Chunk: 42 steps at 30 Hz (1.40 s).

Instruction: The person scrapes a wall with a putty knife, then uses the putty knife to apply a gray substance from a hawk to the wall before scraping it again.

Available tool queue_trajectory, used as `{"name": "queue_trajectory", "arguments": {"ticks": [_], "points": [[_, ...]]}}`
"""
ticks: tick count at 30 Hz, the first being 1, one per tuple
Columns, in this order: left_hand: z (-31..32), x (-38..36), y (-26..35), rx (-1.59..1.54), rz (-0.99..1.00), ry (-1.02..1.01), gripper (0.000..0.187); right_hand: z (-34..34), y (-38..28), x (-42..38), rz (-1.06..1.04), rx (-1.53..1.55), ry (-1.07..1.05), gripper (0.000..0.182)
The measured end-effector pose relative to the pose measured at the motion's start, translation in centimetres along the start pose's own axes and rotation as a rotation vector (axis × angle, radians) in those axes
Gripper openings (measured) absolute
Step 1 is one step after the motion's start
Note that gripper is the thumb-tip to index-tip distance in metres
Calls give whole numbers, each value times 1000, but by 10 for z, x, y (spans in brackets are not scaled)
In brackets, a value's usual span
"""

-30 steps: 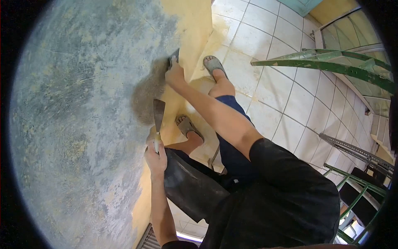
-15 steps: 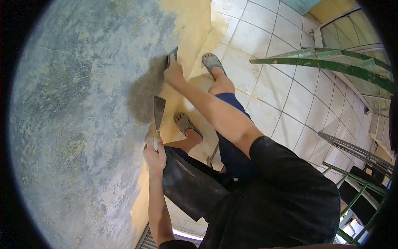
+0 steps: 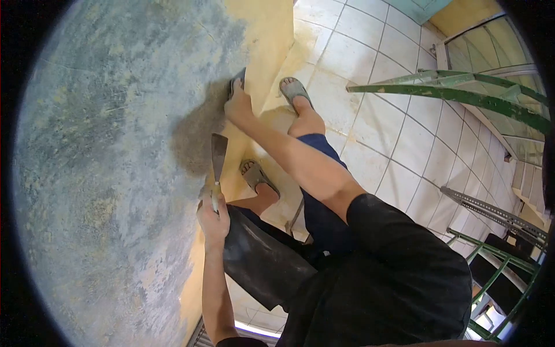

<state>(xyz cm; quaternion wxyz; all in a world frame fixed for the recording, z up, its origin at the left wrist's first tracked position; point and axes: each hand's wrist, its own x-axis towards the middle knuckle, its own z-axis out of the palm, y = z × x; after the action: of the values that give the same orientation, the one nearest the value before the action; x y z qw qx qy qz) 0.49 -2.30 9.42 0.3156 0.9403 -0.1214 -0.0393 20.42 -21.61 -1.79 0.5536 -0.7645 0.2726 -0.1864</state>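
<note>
My left hand (image 3: 213, 224) is closed around the pale handle of a putty knife (image 3: 218, 155), whose broad dark blade points up the picture. Further up, my right hand (image 3: 238, 108) grips a flat dark trowel (image 3: 239, 77), seen nearly edge-on at the wall surface, its handle mostly hidden by the fingers. Both hands are close to the wall (image 3: 133, 144), which is mottled grey and blue-white with yellowish patches. A darker grey-brown patch (image 3: 193, 144), partly shadow, lies on the wall beside the two tools.
A yellow wall strip (image 3: 269, 34) borders the grey coating. White floor tiles (image 3: 376, 121) spread to the right, with my sandalled feet near the wall base. A green metal frame (image 3: 451, 95), a perforated metal bar (image 3: 491, 211) and a green rack (image 3: 503, 272) stand at the right.
The right hand and trowel have moved slightly left and down in the picture. The left hand with the putty knife is shifted a little left. The whole view has moved slightly.
</note>
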Motion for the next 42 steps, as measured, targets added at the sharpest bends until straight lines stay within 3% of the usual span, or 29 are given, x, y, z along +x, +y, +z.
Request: {"name": "queue_trajectory", "arguments": {"ticks": [3,6,7,9,13,16,18,21,22,24,25,27,31,33,34,36,37,38,40,41,42], "points": [[1,-2,-11,7,-67,-52,35,-15,1,27,136,-48,-148,42],[3,-2,-7,-8,-22,10,34,-19,-11,17,247,-31,-151,43],[2,2,-9,-6,-14,25,34,-12,-11,17,231,-23,-149,43],[2,-2,-9,-10,-41,-14,32,-9,-1,7,-10,-68,-64,43],[-3,-6,-8,10,-108,-117,38,-15,11,23,153,52,-125,48],[2,0,-11,23,-33,-22,41,-11,-4,14,-8,-58,-56,52],[1,-4,-12,-12,-60,-77,43,-23,-2,28,183,-89,-260,54],[4,-1,-5,-27,-63,-26,31,-22,-1,22,244,-28,-252,68],[1,1,-3,-20,-61,-13,31,-15,-3,21,233,-19,-256,68],[2,0,1,-69,-25,0,32,-8,7,10,5,-156,-197,64],[3,-2,-1,-70,-32,-10,32,-18,4,15,16,-162,-199,64],[2,-2,-5,-27,-34,-41,32,-33,0,36,264,-10,-378,70],[0,0,-2,15,-80,-24,32,-18,-7,10,92,-98,-263,68],[0,-2,0,-33,-72,-22,32,-17,8,28,91,-142,-234,41],[2,-3,-2,-34,-76,-30,32,-11,26,39,99,-146,-235,41],[0,-4,-8,47,-117,-62,32,6,59,56,105,216,-11,32],[-1,-7,-13,46,-118,-58,32,-22,32,50,308,186,-167,41],[0,-7,-20,42,-101,-25,38,-40,8,47,295,188,-169,41],[0,-10,-23,35,-91,8,45,-60,-17,37,485,185,-162,56],[1,-12,-24,7,-79,31,45,-51,-5,38,487,182,-163,56],[0,-12,-24,-21,-67,56,45,-33,19,45,321,174,-123,58]]}}
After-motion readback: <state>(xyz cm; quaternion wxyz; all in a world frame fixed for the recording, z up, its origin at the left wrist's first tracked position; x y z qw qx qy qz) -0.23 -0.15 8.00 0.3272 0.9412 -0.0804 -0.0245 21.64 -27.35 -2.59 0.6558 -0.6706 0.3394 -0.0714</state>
